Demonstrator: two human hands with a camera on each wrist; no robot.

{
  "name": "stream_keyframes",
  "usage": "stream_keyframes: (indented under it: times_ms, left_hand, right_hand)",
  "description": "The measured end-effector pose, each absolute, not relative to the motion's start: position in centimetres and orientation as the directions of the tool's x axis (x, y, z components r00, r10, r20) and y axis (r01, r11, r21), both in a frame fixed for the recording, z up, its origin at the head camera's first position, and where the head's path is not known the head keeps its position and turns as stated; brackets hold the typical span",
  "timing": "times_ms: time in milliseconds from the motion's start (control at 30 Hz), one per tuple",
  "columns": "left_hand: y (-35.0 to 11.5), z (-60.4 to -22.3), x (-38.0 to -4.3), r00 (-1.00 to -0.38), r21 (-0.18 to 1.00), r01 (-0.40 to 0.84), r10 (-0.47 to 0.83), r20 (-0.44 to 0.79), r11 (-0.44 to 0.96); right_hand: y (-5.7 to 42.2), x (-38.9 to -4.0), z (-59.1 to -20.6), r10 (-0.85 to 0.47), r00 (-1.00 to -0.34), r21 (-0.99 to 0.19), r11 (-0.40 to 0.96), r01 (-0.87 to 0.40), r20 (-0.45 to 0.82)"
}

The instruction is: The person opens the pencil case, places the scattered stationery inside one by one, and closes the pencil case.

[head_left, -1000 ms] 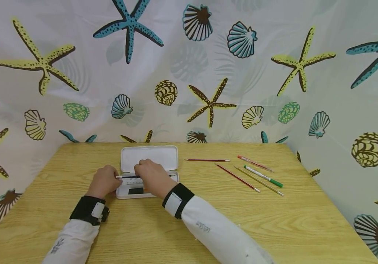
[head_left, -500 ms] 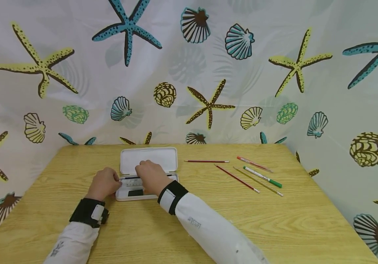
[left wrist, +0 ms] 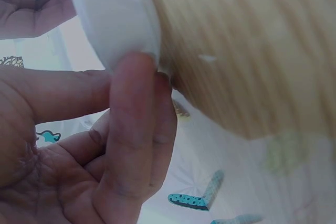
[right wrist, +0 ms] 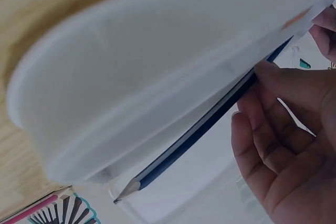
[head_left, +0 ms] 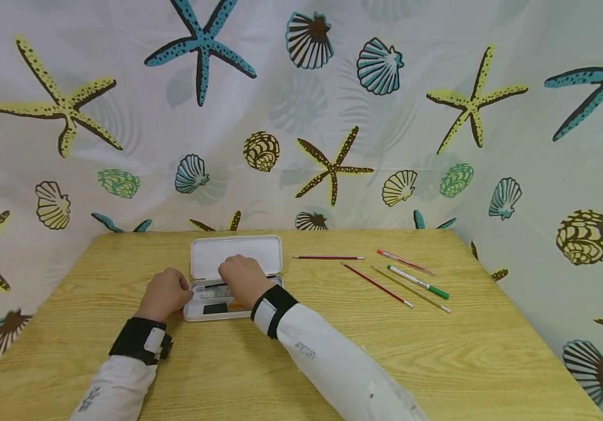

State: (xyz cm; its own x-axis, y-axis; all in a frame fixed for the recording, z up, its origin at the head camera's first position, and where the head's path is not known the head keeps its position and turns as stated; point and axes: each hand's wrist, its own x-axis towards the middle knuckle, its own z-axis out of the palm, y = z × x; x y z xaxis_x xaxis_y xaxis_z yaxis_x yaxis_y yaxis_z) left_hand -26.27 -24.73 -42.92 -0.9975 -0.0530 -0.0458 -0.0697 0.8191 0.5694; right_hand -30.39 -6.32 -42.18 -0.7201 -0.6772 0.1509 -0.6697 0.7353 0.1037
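Note:
A white pencil case (head_left: 235, 254) lies with its lid open on the table. My left hand (head_left: 165, 294) pinches the left end of the case; in the left wrist view its thumb and fingertips (left wrist: 134, 69) are at the rounded white edge. My right hand (head_left: 245, 282) is over the middle of the case, pinching a dark blue pencil (right wrist: 194, 129) between thumb and fingers. The pencil runs lengthwise along the hinge side, its sharpened tip pointing away from the left hand. A clear ruler (head_left: 212, 293), a black block (head_left: 215, 308) and an orange item (head_left: 236, 306) lie inside the case, partly covered by the right hand.
To the right of the case lie a red pencil (head_left: 328, 257), a second red pencil (head_left: 377, 285), a yellow pencil (head_left: 412, 289), a green-capped marker (head_left: 418, 282) and a red pen (head_left: 405, 261). A patterned curtain (head_left: 301, 117) stands behind the wooden table (head_left: 259, 362).
The pencil in my right hand has come down into the case; its end, earlier sticking out beside the left hand, now sits inside the left wall. The left hand has stayed on the case.

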Motion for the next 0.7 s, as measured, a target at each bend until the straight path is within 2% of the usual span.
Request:
stream_keyframes:
  times_ms: [700]
  left_hand:
    - [-25.2, -43.3, -26.6, -0.999, 0.568, -0.036, -0.034, -0.014, 0.822]
  right_hand:
    - [-6.6, -30.7, -43.3, -0.703, -0.681, 0.12, 0.708, -0.696, 0.205]
